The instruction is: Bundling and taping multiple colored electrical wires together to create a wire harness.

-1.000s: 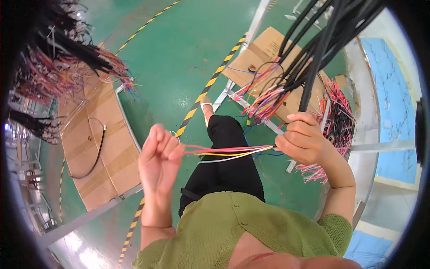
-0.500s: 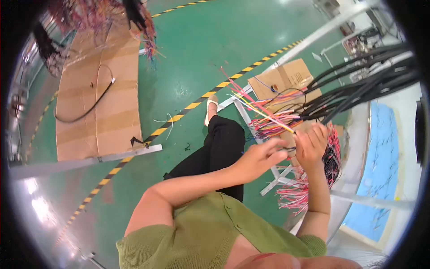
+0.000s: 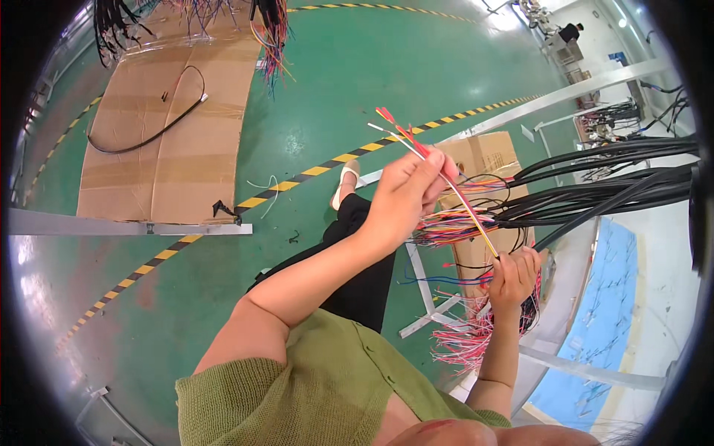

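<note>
My left hand point(image 3: 416, 182) is closed around a few thin red, white and yellow wires point(image 3: 470, 210), partway along them. Their free ends fan out beyond my fingers toward the far left. Lower right, my right hand point(image 3: 515, 279) pinches the end of a black cable sheath point(image 3: 569, 224), where these wires come out of it. Between the two hands the wires run nearly straight. Just behind them lie bundles of black cables point(image 3: 580, 201) with many coloured wire ends point(image 3: 450, 227).
Under the bundles is a cardboard sheet point(image 3: 491, 152) on a white metal frame point(image 3: 420, 279). Pink and red wire ends point(image 3: 465, 346) hang below. Another cardboard-topped stand point(image 3: 193, 149) at left carries a loose black cable point(image 3: 152, 141). Striped tape point(image 3: 320, 171) crosses the green floor.
My left hand has moved up and away from my right hand and now grips the wires, which it was only near before. The view has shifted slightly.
</note>
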Demonstrator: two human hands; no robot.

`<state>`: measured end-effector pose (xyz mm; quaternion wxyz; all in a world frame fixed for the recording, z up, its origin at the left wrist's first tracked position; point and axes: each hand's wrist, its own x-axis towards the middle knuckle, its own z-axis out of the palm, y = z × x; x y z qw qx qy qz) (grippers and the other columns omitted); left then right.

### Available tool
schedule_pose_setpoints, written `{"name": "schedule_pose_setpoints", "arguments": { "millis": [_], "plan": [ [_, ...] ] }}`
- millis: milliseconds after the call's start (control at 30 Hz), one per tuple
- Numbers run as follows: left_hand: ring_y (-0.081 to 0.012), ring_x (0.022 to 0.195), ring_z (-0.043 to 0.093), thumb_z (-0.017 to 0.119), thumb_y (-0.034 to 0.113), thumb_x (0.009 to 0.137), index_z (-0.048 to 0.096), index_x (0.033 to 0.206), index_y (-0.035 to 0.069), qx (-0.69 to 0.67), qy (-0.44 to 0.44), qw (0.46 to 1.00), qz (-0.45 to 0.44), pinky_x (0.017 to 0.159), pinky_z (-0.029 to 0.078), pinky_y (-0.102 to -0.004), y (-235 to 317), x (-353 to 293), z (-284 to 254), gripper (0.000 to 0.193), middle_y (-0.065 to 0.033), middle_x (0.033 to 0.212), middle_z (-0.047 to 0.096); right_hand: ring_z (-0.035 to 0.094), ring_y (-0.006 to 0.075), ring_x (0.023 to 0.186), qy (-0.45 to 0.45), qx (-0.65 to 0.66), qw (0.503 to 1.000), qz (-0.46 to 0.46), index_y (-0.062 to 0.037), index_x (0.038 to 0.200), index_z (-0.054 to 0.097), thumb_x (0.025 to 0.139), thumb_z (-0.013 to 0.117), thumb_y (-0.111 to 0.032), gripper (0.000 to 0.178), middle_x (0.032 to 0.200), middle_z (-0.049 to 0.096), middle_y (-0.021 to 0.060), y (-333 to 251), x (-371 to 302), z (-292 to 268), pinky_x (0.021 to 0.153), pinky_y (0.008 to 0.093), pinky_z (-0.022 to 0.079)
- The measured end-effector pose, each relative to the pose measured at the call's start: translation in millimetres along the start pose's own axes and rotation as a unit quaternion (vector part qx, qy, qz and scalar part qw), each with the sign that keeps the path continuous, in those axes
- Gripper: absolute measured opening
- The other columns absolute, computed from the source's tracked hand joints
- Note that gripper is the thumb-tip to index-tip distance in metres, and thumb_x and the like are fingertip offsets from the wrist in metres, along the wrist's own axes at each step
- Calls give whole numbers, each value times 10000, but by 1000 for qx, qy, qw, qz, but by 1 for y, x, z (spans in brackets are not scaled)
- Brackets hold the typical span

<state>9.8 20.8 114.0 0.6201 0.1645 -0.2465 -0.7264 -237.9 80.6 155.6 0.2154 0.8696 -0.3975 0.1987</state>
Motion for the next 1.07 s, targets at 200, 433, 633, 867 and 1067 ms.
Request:
{"name": "schedule_pose_setpoints", "arguments": {
  "millis": [200,433,633,867,1067],
  "plan": [
    [-27,505,259,404,317,1022,577,931,29,17,7,998,58,450,222,-203,17,-2,-4,349,60,614,337,550,299,731,-8,26,999,28,23,847,606,826,618,-47,74,764,564,124,2,-5,-2,856,465,443],
    [-32,504,255,383,327,1026,578,954,18,25,-11,997,72,452,227,-204,22,-3,-6,373,58,625,340,551,242,700,13,1,1000,22,-15,844,612,840,627,-89,75,726,551,75,6,-9,4,839,435,433],
    [-35,496,309,397,298,1024,609,930,-4,80,2,991,104,454,247,-200,21,1,-5,381,42,601,412,552,253,705,15,23,999,37,-17,840,609,816,646,-79,76,744,565,85,9,-8,3,856,444,426],
    [-50,515,450,551,171,965,648,762,-42,171,69,956,227,446,329,-200,17,6,-9,310,-35,634,571,553,266,721,23,55,997,50,-11,800,606,784,630,-58,55,734,551,96,15,-11,8,841,448,438],
    [-60,498,482,602,187,937,668,766,-11,166,86,959,213,433,356,-193,12,5,-7,270,-74,674,630,548,260,709,30,59,996,57,-24,798,605,794,643,-92,78,740,561,87,20,-23,10,841,453,430]
  ]
}}
